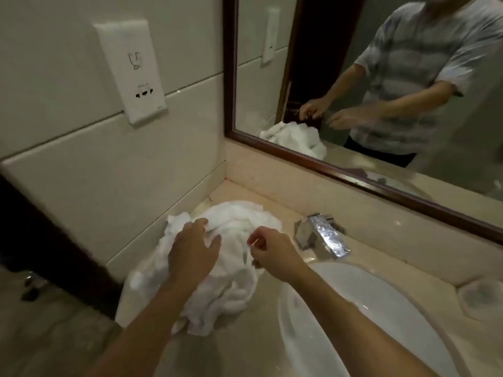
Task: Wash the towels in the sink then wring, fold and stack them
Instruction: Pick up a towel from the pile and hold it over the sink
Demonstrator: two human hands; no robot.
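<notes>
The left hand lies palm down over the heap of towels, its fingers straight and a little spread, the thumb held out to the right. The fingertips reach the upper folds of the cloth; the frame is blurred, so whether the palm presses on it or only hangs just above cannot be told.

The right hand is just beside it, over the right edge of the heap. Its fingers are curled in toward the thumb. They seem to pinch a small fold of white cloth at the fingertips, though the blur makes this hard to be sure of.

The towels are white and crumpled into one loose mound, with no fold or stack to them. They lie on the beige counter, to the left of the white sink and near the tiled wall. One edge of the heap hangs over the front of the counter.

A chrome tap stands behind the sink. The mirror above shows the person's arms and the same white heap. A white socket plate is on the wall
</notes>
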